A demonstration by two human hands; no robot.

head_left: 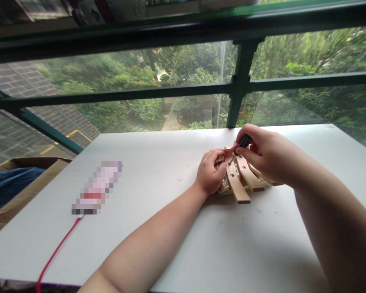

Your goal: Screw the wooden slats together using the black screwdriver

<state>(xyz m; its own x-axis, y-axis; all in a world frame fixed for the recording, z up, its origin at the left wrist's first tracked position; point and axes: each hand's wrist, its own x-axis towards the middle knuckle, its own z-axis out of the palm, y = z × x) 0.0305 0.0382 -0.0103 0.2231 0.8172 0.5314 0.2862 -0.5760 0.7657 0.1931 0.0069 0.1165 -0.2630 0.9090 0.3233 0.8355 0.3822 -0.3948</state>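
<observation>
My right hand [259, 148] is closed round the black handle of a screwdriver [243, 143]. Its metal shaft slants down to a pale wooden slat [238, 189], close to a screw. My left hand [212, 171] grips the left side of the same wooden piece, its thumb beside that slat. Two more slats fan out to the right, the nearer one [252, 181] with dark round screw heads. Clear crinkled plastic wrap [224, 185] shows under the slats. My hands hide the far part of the piece.
A blurred-out phone-like device [99, 185] lies on the left of the white table [158, 162], with a red cable [56, 254] running off the front edge. A cardboard box [49, 173] holding blue cloth [12, 189] stands left of the table. Green-framed glass [238, 85] rises behind.
</observation>
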